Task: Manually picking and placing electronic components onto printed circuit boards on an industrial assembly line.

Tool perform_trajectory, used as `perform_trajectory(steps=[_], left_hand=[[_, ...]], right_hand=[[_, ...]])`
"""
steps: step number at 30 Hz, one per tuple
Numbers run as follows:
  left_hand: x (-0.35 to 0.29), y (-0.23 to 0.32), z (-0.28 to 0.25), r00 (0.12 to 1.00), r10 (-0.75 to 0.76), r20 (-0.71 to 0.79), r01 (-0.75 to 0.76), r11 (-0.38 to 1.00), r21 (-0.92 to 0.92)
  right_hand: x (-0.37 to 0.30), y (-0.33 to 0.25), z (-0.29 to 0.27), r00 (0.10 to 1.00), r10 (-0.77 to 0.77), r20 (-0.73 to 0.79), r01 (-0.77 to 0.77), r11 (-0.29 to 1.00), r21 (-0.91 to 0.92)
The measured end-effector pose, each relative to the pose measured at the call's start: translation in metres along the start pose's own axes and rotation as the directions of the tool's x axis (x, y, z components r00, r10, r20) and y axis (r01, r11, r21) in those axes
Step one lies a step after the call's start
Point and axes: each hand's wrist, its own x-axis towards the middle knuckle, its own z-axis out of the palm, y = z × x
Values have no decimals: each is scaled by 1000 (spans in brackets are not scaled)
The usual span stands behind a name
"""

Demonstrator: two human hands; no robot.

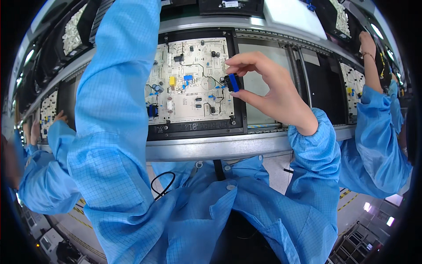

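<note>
My right hand (277,88) pinches a small transformer (234,82), black with a blue band, between thumb and fingers. It is held over the right edge of a pale circuit board (184,105). The board lies in a black carrier frame (198,133) and bears a yellow block part (172,81), small blue parts and several black cylindrical capacitors. Another blue-and-black component (152,110) stands at the board's lower left, partly covered by my left sleeve (116,88). My left arm reaches forward across the board's left side, and its hand lies beyond the upper edge.
A metal rail (211,148) runs along the near side of the conveyor. More circuit boards (351,83) sit on the line to both sides, with co-workers' arms (373,79) near them. Black bins (72,31) with white parts and a white sheet (292,17) are at the back.
</note>
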Motion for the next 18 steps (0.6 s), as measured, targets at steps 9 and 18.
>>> perform_trajectory(steps=[9, 18], left_hand=[[-85, 85, -63, 995, 48, 90, -24, 968, -249], [-182, 75, -107, 983, -166, 82, 184, 815, -549]], right_hand=[[-10, -2, 13, 999, 37, -6, -37, 999, -23], [-13, 6, 49, 957, 219, 191, -190, 969, -156]])
